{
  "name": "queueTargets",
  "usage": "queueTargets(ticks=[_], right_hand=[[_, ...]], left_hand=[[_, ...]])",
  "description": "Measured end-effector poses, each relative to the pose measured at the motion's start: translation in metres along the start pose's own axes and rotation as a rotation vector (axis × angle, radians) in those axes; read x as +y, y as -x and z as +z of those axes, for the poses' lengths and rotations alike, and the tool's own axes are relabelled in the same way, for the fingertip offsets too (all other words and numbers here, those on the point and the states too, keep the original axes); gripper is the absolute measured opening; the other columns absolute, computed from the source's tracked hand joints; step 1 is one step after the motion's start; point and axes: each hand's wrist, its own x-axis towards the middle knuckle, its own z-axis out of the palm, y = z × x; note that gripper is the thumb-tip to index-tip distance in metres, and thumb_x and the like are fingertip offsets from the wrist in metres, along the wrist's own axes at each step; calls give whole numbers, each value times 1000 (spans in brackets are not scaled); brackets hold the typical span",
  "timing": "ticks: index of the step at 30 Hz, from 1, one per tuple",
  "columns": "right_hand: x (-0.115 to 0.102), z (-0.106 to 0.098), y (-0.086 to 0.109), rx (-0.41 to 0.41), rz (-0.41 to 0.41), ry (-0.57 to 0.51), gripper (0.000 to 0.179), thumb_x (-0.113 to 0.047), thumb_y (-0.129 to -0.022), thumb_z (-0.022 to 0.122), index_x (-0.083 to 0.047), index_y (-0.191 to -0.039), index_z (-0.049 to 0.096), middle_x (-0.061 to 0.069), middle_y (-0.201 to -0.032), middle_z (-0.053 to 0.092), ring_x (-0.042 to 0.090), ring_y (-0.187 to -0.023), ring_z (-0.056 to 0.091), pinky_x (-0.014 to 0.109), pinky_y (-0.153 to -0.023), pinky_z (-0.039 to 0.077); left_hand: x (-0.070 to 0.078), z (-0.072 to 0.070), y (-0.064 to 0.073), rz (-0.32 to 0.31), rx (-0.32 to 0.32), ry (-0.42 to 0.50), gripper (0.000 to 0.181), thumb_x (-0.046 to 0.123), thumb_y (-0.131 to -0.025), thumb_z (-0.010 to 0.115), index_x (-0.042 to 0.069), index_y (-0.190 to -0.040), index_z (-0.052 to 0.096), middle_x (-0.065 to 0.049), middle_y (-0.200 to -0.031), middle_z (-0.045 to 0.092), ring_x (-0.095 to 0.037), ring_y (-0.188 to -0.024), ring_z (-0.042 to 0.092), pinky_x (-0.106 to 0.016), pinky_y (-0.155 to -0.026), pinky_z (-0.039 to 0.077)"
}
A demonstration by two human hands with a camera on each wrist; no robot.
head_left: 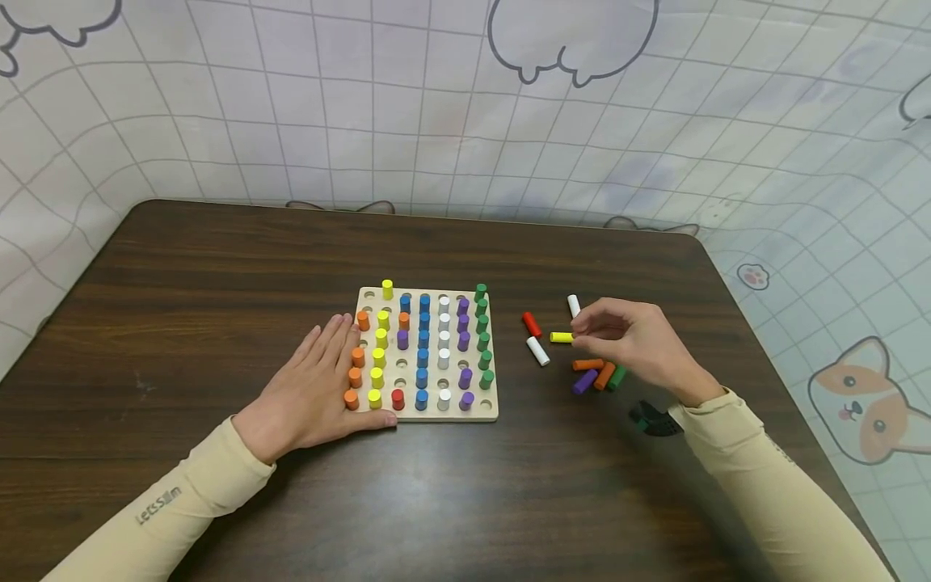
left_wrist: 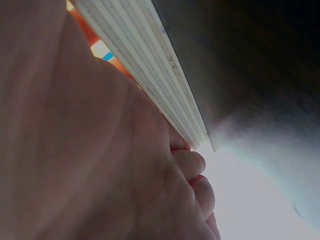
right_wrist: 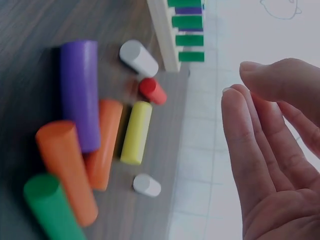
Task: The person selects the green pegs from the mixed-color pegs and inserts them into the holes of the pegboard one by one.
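A square wooden pegboard lies on the table, with rows of coloured pegs standing in many of its holes. My left hand rests along its left side, fingers extended and thumb at the front edge; the left wrist view shows the palm by the board's layered side. To the board's right, my right hand hovers over loose pegs, nearest a yellow peg. In the right wrist view, a gap separates thumb and fingertips with nothing between them, and the yellow peg lies on the tabletop.
Around the right hand lie a red peg, two white pegs, two orange pegs, a purple peg and a green peg. A small dark object shows by the right wrist. Patterned cloth hangs behind the table.
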Motion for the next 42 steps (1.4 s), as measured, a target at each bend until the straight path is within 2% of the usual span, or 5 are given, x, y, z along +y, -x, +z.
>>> queueTargets(ticks=[12, 17, 30, 35, 42], right_hand=[[20, -12, 19, 7, 44, 65, 21, -13, -90, 81, -8, -109, 74, 8, -103, 77, 1, -89, 76, 20, -77, 62], [30, -16, 26, 3, 47, 125, 20, -14, -90, 81, -12, -109, 74, 6, -106, 79, -3, -90, 74, 15, -80, 60], [47, -21, 37, -43, 57, 219, 31, -15, -85, 85, -12, -114, 74, 4, -111, 78, 16, -98, 77, 17, -85, 61], [51, -22, 40, -37, 61, 229, 30, -13, -85, 85, -13, -113, 73, 4, -112, 78, 18, -100, 77, 19, -87, 61], [51, -25, 44, -44, 70, 254, 30, -8, -85, 85, -13, -112, 74, 5, -112, 78, 17, -98, 76, 13, -84, 59]], left_hand=[[2, -3, 2, 4, 9, -1, 131, 88, -80, 57, -5, -163, 15, -24, -173, 14, -43, -161, 18, -59, -132, 16], [1, -2, 1, 3, 3, 1, 131, 87, -80, 58, -5, -163, 16, -24, -173, 14, -43, -161, 17, -59, -133, 16], [0, -3, 1, -2, -13, 4, 130, 87, -81, 56, -5, -163, 16, -24, -174, 13, -44, -161, 16, -60, -132, 14], [0, -2, 1, 2, -8, 0, 130, 87, -81, 56, -5, -163, 16, -24, -173, 14, -44, -161, 17, -60, -132, 15], [0, -2, 1, 4, -12, 0, 130, 87, -81, 57, -5, -163, 16, -24, -174, 13, -44, -161, 16, -60, -132, 14]])
